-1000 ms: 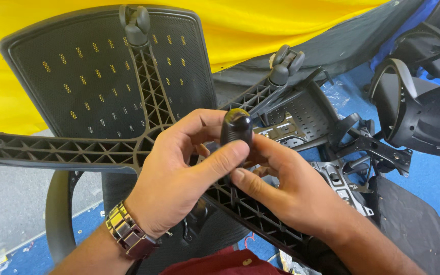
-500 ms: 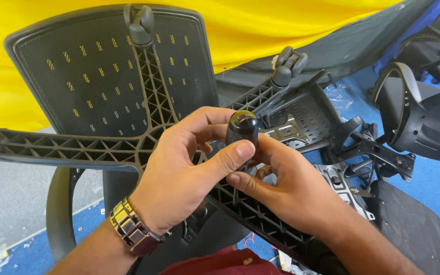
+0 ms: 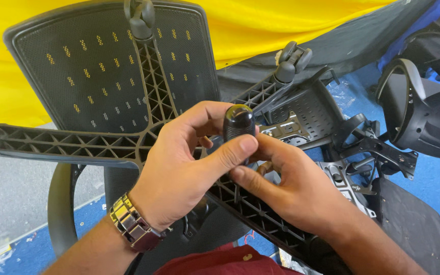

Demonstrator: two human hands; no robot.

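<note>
A black star-shaped chair base [image 3: 151,97] with ribbed arms lies upside down across my lap. Two of its far arms carry black castor wheels [image 3: 139,18]. At the middle of the base a short black cylinder with a rounded top [image 3: 238,122] stands up. My left hand [image 3: 179,170], with a metal watch on the wrist, wraps it from the left, thumb pressed on its front. From the right, my right hand [image 3: 291,186] grips the cylinder's lower part with its fingers.
A black mesh chair back [image 3: 82,71] lies under the base on yellow cloth [image 3: 260,25]. Black chair parts, brackets [image 3: 378,153] and armrests [image 3: 408,107] crowd the blue floor at right. A curved armrest [image 3: 57,209] is at lower left.
Both hands keep their grip on the cylinder; they and the base have shifted only slightly in view.
</note>
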